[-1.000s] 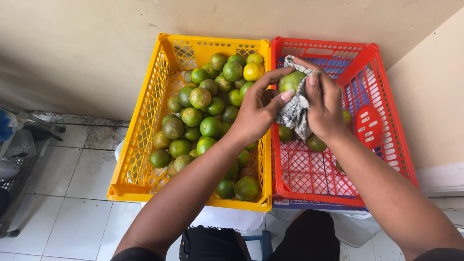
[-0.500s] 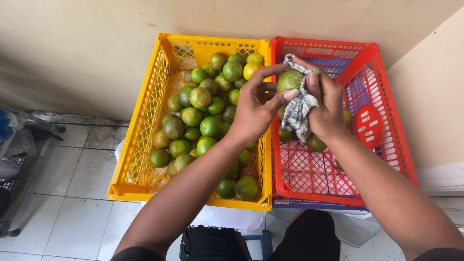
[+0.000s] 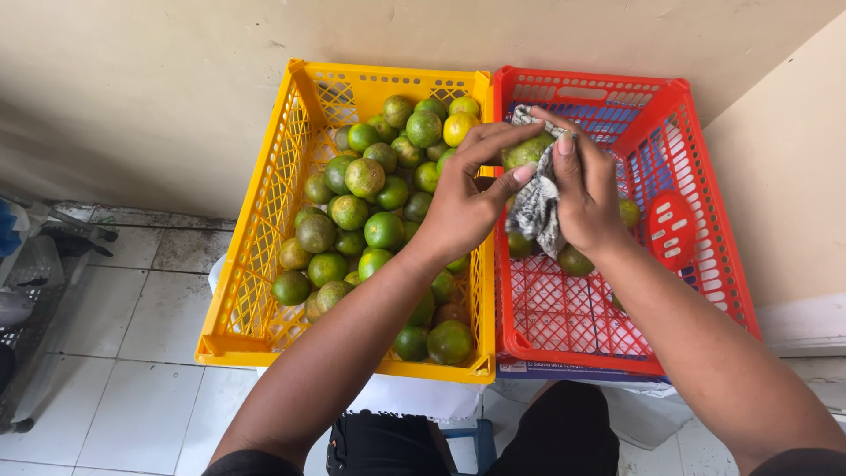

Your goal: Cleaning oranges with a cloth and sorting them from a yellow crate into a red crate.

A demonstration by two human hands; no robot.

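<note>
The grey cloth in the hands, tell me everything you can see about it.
The crumpled grey and white cloth looks like soft, worn fabric with a mottled pattern. It is bunched, not folded, and wraps the far and right sides of a round green citrus fruit, with a loose tail hanging down below. The right hand presses it against the fruit from the right; the left hand grips the fruit from the left, its thumb touching the cloth. It is held above the near-left part of the red plastic lattice crate.

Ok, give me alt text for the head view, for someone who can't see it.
Two hands hold a green fruit above a red crate: the left hand steadies it while the right hand presses a grey rag against it. Beside it, a yellow crate is heaped with green fruit.
</note>
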